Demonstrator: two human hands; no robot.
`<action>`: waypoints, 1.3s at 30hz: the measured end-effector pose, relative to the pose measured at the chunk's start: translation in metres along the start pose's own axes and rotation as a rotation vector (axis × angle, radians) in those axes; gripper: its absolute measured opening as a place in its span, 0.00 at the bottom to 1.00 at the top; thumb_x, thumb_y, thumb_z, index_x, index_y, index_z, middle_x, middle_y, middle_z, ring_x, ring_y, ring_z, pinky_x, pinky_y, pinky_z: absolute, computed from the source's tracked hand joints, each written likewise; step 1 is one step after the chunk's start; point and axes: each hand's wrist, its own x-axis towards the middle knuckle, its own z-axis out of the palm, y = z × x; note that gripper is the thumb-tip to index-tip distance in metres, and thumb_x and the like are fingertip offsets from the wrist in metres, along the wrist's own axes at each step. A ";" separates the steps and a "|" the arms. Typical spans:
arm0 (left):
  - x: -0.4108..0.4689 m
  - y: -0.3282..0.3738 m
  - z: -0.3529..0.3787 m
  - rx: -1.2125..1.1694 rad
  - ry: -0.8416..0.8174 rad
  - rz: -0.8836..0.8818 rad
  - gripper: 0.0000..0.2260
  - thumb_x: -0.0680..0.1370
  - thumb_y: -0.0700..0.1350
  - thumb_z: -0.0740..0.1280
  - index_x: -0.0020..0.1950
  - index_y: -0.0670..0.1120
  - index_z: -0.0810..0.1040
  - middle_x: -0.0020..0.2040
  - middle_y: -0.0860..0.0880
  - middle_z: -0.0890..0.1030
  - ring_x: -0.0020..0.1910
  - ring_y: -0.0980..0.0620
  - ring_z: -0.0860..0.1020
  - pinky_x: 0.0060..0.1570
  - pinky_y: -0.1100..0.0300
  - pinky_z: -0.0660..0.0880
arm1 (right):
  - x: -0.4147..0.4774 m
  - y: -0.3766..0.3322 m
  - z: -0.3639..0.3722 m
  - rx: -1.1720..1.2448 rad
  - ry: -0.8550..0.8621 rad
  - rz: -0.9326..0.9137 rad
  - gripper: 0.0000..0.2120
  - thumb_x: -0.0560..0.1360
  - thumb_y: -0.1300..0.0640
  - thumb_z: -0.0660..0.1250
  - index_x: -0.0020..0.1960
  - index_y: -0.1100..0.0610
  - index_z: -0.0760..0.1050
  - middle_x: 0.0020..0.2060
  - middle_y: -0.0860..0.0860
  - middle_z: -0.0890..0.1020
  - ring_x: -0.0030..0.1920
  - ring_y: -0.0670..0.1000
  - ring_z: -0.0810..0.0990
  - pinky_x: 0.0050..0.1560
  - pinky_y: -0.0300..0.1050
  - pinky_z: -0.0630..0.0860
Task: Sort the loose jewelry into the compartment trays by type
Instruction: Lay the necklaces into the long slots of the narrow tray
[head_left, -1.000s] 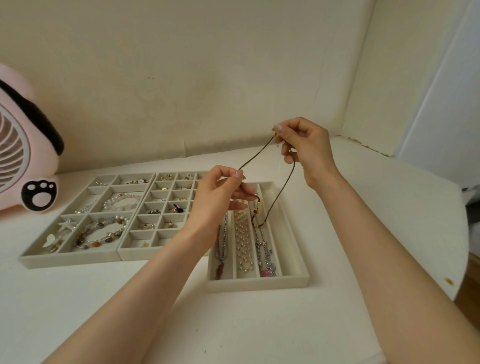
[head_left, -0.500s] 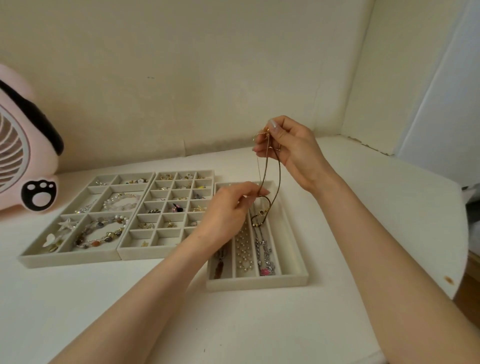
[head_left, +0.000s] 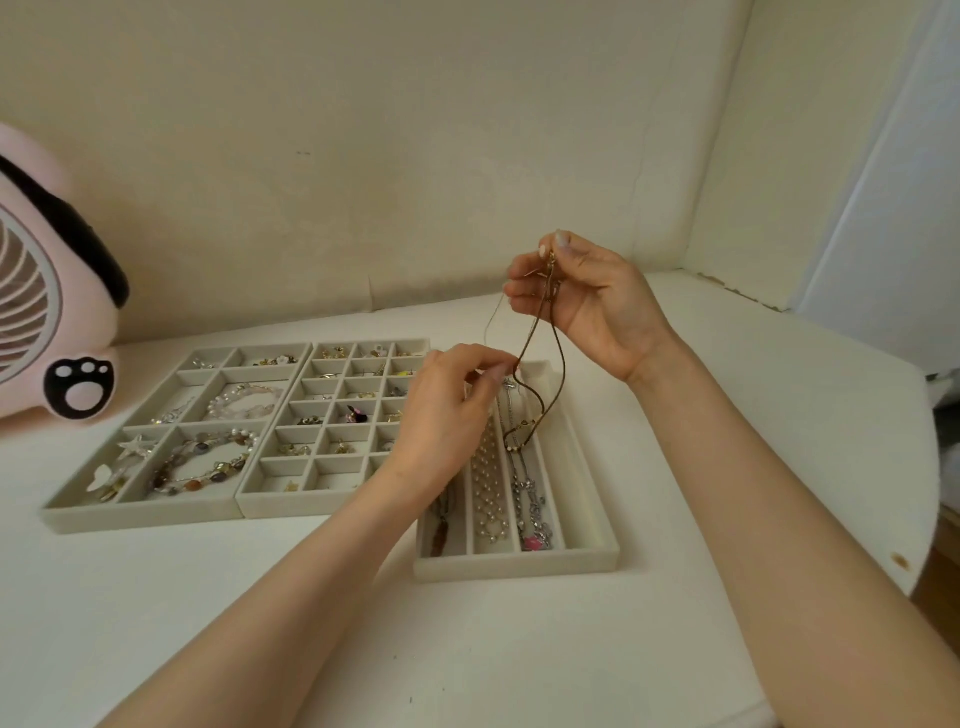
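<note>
A thin brown cord necklace (head_left: 558, 353) hangs in a loop from my right hand (head_left: 582, 299), which pinches its top ends above the long-slot necklace tray (head_left: 597, 488). My left hand (head_left: 447, 421) pinches the cord lower down, over the tray's far end. The cord's lower loop with small beads touches down in the right-hand slots. That tray holds a pearl strand (head_left: 488, 483), a silver chain with a pink charm (head_left: 532, 512) and a dark pendant necklace (head_left: 440, 525). A small-grid tray (head_left: 291, 504) holds earrings; the left tray (head_left: 78, 514) holds bracelets.
A pink fan with a paw print (head_left: 47, 322) stands at the far left against the wall. The white table's right edge (head_left: 930, 467) curves near my right forearm. A wall corner rises behind the trays at the right.
My right hand drew in leftward and lifted the cord's ends upright. My left hand dropped lower over the tray, and the loop now hangs down into the slots.
</note>
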 end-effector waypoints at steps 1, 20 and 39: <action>0.000 -0.001 -0.001 -0.009 0.042 -0.010 0.08 0.79 0.43 0.62 0.52 0.49 0.81 0.48 0.56 0.81 0.51 0.55 0.75 0.52 0.59 0.71 | 0.000 0.000 -0.001 -0.004 0.029 0.000 0.11 0.82 0.60 0.53 0.42 0.59 0.69 0.35 0.54 0.82 0.36 0.52 0.82 0.39 0.44 0.79; -0.005 0.007 0.000 0.022 -0.203 0.015 0.12 0.76 0.36 0.61 0.49 0.50 0.80 0.45 0.56 0.82 0.46 0.61 0.75 0.44 0.69 0.68 | 0.002 0.004 -0.008 -0.385 0.269 -0.136 0.07 0.78 0.59 0.63 0.41 0.55 0.77 0.37 0.49 0.76 0.35 0.46 0.77 0.36 0.40 0.75; -0.001 -0.006 0.006 0.366 -0.147 0.002 0.06 0.74 0.52 0.69 0.47 0.53 0.81 0.45 0.55 0.69 0.51 0.53 0.65 0.50 0.62 0.61 | 0.000 -0.003 -0.010 -0.354 0.253 -0.148 0.08 0.78 0.58 0.63 0.42 0.55 0.77 0.32 0.48 0.77 0.33 0.45 0.74 0.33 0.37 0.69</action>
